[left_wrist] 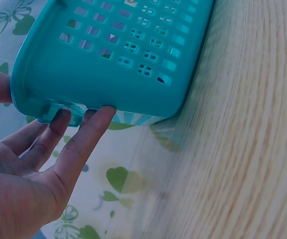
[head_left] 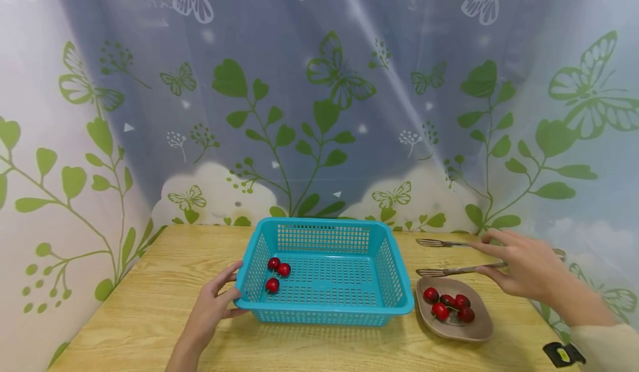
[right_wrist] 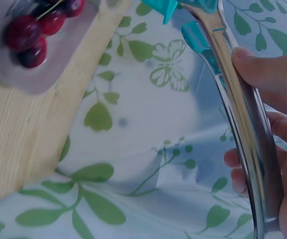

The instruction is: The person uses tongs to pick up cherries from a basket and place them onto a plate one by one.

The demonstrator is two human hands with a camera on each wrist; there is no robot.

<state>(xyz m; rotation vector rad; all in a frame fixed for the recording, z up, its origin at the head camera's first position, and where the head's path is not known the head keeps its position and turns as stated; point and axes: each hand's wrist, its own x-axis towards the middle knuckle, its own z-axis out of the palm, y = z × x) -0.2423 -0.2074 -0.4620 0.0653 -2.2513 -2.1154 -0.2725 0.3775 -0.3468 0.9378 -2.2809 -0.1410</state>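
My left hand (head_left: 207,311) grips the left rim of a blue plastic basket (head_left: 329,309), with some fingers below the rim in the left wrist view. Three red cherries (head_left: 272,285) lie inside, toward the basket's left end. In my right hand (head_left: 531,264) is a pair of metal tongs (head_left: 469,270), held between thumb and fingers. Its two slotted ends stand apart with nothing between them, the nearer one just above the back edge of a pinkish-brown plate (head_left: 451,332). Several cherries (head_left: 440,310) with stems sit on that plate, right of the basket.
A wooden table (head_left: 125,305) carries the basket and plate. Behind it hangs a curtain (head_left: 379,156) printed with leaves and butterflies, also seen at both sides. A black object with a yellow-green mark (head_left: 564,354) is by the right sleeve.
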